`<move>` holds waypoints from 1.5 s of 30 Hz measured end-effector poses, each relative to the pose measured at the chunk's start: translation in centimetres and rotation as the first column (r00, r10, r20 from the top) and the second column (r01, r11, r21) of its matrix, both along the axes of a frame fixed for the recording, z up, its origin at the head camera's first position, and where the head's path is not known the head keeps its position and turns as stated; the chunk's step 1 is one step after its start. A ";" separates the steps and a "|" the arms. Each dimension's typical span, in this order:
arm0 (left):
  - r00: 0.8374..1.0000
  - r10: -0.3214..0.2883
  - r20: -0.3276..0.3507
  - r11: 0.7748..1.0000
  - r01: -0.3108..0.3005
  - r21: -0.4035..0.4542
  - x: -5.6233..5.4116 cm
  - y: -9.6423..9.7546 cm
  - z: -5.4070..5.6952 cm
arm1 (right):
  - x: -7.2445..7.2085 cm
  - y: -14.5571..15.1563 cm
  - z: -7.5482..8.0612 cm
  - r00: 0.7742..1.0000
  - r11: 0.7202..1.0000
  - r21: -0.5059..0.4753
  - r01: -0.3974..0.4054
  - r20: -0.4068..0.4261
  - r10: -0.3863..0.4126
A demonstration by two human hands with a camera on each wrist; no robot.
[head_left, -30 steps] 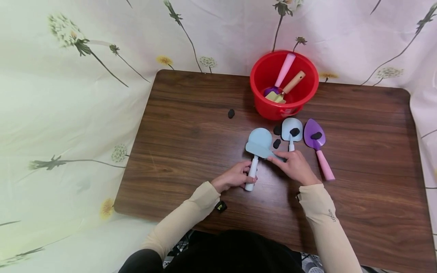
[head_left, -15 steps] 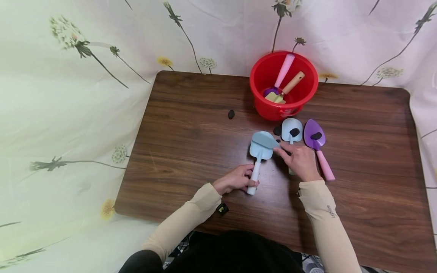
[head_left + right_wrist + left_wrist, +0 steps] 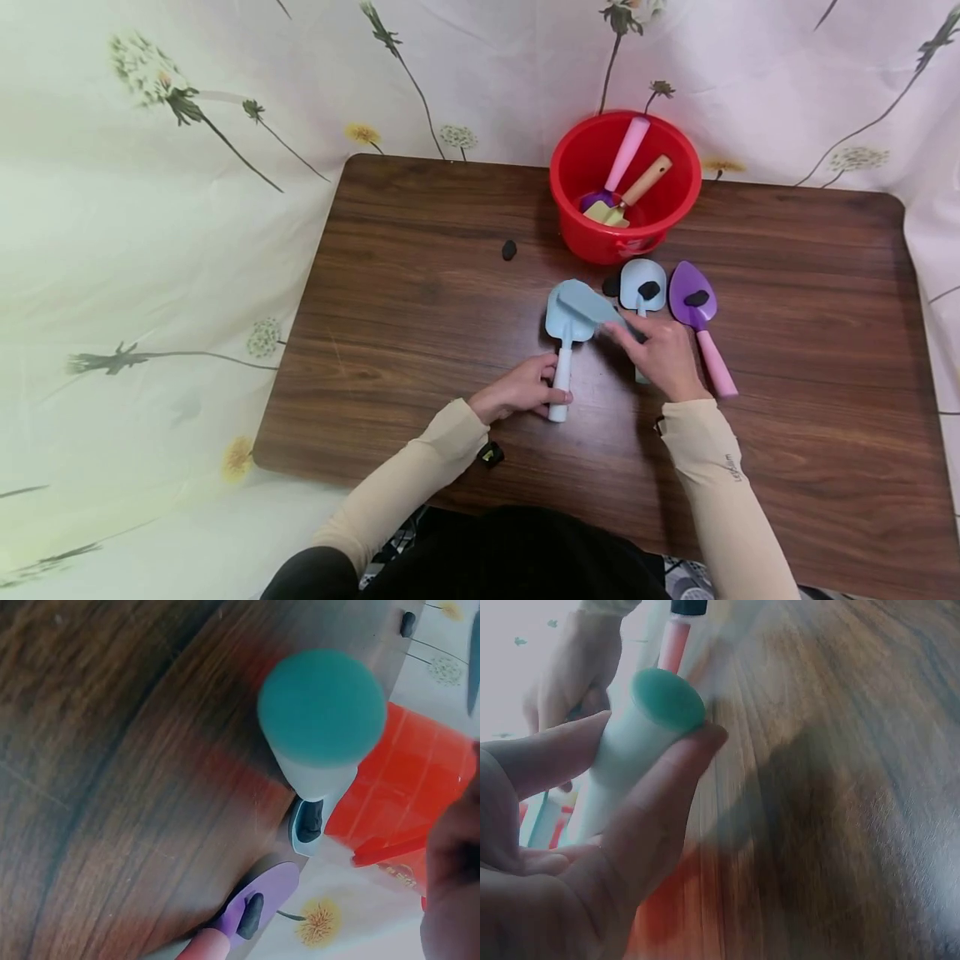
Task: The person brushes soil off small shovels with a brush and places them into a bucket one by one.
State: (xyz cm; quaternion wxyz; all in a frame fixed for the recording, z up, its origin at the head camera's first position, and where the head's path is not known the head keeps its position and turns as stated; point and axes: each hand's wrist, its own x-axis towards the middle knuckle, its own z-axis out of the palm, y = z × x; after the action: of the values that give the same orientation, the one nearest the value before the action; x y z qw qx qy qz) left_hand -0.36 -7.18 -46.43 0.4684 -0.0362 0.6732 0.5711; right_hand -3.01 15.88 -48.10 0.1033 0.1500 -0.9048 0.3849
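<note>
My left hand [image 3: 521, 387] grips the white handle [image 3: 561, 375] of a light blue toy shovel [image 3: 557, 321]; its green handle end [image 3: 667, 701] shows in the left wrist view. In my right hand [image 3: 667, 358] I pinch a flat blue-grey spatula-like tool [image 3: 591, 303], its blade overlapping the shovel's blade. Whether anything lies between the two blades is hidden. Beside my right hand lies a second light blue shovel [image 3: 654, 272] with a black stone [image 3: 648, 290] on it. Right of that, a purple trowel [image 3: 686, 279] with a pink handle [image 3: 717, 364] bears another black stone [image 3: 697, 297].
Behind the shovels stands a red bucket [image 3: 592, 244] containing a pink-handled tool [image 3: 627, 153] and a wooden-handled yellow one [image 3: 647, 181]. One dark stone [image 3: 611, 287] lies near its base, another [image 3: 509, 250] farther left. The brown table [image 3: 405, 317] meets a flower-printed cloth [image 3: 480, 75].
The blue-grey tool has turned and shifted up over the shovel's blade as my right hand moved up and right. The shovel tilted, dipped nearer, then rose. A small stone beside it is now hidden.
</note>
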 end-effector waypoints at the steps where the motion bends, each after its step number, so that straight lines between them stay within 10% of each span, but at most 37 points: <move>1: 1.000 0.008 -0.003 1.000 -0.008 0.002 -0.1 -0.1 0.0 | 0.1 0.0 0.0 0.998 0.999 -0.008 -0.036 0.043 0.037; 9: 1.000 -0.015 -0.027 1.000 0.016 0.006 -0.5 -0.6 -0.2 | 0.1 0.3 0.4 0.943 0.983 0.015 -0.183 0.285 0.171; 18: 0.998 -0.054 -0.013 0.998 0.054 0.014 -0.2 -1.0 -0.2 | -0.2 0.4 0.4 0.999 0.986 0.168 -0.014 0.052 0.005; 24: 0.999 -0.048 0.010 0.999 0.048 0.020 0.0 -0.9 -0.2 | -0.2 -0.1 0.3 0.993 0.983 0.142 0.113 -0.055 -0.106; 36: 1.000 -0.014 -0.013 1.000 0.014 0.019 -0.1 -0.8 -0.2 | 0.6 0.4 -0.4 0.975 0.983 -0.022 -0.183 0.122 0.184; 45: 0.997 -0.075 -0.027 0.997 0.075 0.009 -0.1 -1.2 -0.4 | 0.3 0.7 0.2 0.982 0.990 0.056 -0.133 0.141 0.124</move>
State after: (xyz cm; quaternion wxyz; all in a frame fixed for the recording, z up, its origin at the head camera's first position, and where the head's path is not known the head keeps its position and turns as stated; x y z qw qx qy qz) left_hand -0.51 -8.40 -46.85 0.4808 -0.0010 0.6774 0.5567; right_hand -2.75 16.60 -47.88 0.0108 0.1846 -0.9103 0.3704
